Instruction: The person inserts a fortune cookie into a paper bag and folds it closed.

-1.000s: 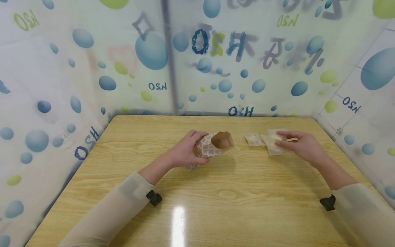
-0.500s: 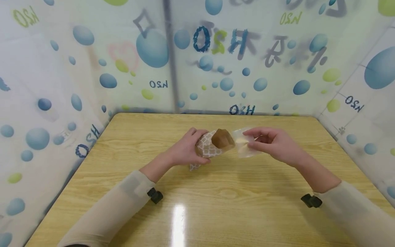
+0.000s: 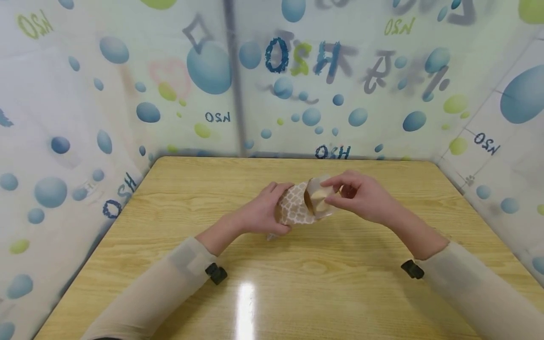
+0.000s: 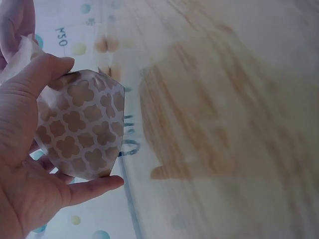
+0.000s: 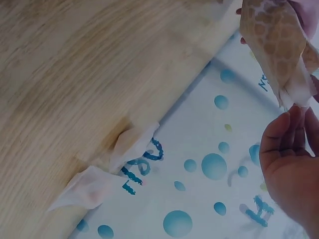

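My left hand grips a small brown paper bag with a white lattice print, its mouth turned to the right. In the left wrist view the thumb and fingers curl around the patterned bag. Between thumb and fingertips, my right hand pinches a translucent packet with something pale yellow inside. This packet sits partly within the bag's mouth. From the right wrist, its whitish end shows between the right fingertips and the bag.
Two more whitish packets, one beside the other, lie on the wooden table in the right wrist view. Behind the table hangs a white backdrop with blue and green dots; side panels flank it.
My right hand has picked a packet up from the right side of the table and carried it left into the bag's mouth. The left hand has shifted slightly right with the bag.
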`<act>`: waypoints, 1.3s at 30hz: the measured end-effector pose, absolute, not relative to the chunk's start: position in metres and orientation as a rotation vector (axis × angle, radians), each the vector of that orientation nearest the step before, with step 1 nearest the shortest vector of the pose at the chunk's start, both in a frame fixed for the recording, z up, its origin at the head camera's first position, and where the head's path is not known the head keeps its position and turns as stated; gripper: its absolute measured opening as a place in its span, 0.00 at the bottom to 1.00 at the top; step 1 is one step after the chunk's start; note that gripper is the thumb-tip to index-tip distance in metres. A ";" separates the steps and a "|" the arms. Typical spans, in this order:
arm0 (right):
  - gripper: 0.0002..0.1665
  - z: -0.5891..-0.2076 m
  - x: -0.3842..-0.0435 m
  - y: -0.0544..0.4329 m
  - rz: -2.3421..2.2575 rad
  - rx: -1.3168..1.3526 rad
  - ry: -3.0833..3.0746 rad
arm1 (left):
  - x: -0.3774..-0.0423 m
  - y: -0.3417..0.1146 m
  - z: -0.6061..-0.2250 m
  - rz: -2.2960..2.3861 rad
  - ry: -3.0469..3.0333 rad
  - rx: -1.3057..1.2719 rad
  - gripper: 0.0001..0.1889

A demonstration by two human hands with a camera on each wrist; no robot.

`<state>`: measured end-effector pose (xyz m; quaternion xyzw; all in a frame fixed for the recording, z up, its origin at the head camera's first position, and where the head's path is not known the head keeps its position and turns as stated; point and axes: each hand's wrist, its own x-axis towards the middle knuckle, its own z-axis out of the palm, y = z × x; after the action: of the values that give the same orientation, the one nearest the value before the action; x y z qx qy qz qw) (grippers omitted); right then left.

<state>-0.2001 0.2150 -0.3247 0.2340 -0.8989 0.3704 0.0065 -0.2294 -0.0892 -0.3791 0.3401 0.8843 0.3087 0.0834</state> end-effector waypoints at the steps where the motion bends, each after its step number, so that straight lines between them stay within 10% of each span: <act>1: 0.20 -0.326 -0.200 0.214 1.142 0.745 -2.809 | -0.229 -0.089 -0.379 0.928 2.643 1.017 0.60; 39: 0.13 -0.343 -0.202 0.200 1.129 0.713 -2.832 | -0.233 -0.092 -0.383 0.993 2.650 0.989 0.59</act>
<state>-0.2016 0.2002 -0.3430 0.2277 -0.9044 0.3607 0.0053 -0.2328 -0.0918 -0.3833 0.3291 0.8817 0.3303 0.0719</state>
